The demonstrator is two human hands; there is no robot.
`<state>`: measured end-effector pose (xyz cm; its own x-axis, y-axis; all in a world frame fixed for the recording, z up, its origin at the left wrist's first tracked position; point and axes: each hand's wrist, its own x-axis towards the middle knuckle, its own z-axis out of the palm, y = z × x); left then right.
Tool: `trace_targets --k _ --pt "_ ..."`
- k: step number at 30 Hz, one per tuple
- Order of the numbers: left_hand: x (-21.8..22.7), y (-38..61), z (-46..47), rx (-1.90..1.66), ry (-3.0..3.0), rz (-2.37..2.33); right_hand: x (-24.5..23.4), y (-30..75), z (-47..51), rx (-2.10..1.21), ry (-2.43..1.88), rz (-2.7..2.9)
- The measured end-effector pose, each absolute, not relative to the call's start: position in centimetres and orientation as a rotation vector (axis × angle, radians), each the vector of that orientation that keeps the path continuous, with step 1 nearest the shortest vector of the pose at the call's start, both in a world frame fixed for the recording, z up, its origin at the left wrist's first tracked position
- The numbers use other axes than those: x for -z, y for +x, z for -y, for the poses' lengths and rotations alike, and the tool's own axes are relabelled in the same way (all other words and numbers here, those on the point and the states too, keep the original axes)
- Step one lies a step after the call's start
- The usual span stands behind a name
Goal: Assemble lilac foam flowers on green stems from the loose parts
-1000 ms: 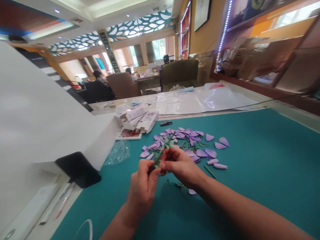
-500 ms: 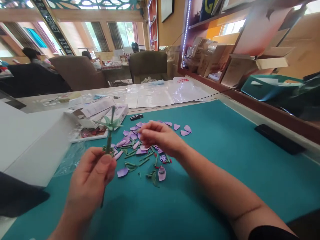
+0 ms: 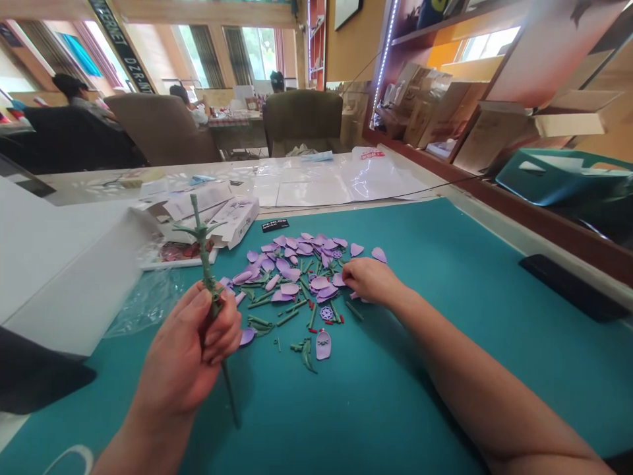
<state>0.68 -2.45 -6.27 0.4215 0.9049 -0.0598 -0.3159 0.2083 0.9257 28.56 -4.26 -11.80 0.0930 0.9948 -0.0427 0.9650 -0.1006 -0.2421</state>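
Observation:
My left hand (image 3: 185, 349) is shut around a green plastic flower stem (image 3: 210, 284), which stands tilted through my fingers with narrow leaves near its top. My right hand (image 3: 370, 280) rests at the right edge of a scattered pile of lilac plastic petals (image 3: 291, 277), its fingertips touching or nearly touching them. Among the petals lie short green stem pieces (image 3: 287, 319), small red bits and a purple round lattice piece (image 3: 326, 313). Whether my right hand holds a small piece is hidden.
Everything lies on a teal mat (image 3: 405, 389). Beyond it stand an opened printed box (image 3: 237, 221) and a crumpled clear plastic bag (image 3: 148, 300). A white board (image 3: 64, 277) rises at the left. A black strip (image 3: 568, 287) lies at right. Co-workers sit in chairs behind.
My right hand has dropped to the pile's edge after leaving the stem. My left hand still holds the stem. The view has swung left, showing more of the pieces.

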Motion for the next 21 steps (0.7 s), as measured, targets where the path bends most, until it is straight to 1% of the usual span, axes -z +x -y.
trace_targets --k 5,10,15,21 --pt "7.3 0.5 1.7 -0.925 0.96 -0.689 12.0 28.6 4.1 -0.279 -2.259 2.079" --pt "8.0 0.7 1.5 -0.885 0.916 -0.676 12.7 28.3 4.2 -0.307 -2.194 2.174" --pt "8.6 0.7 1.4 -0.853 0.919 -0.674 13.9 28.5 3.8 -0.327 -2.25 2.162" --pt "8.3 0.7 1.2 -0.869 0.889 -0.678 13.1 28.5 3.9 -0.314 -2.224 2.062"
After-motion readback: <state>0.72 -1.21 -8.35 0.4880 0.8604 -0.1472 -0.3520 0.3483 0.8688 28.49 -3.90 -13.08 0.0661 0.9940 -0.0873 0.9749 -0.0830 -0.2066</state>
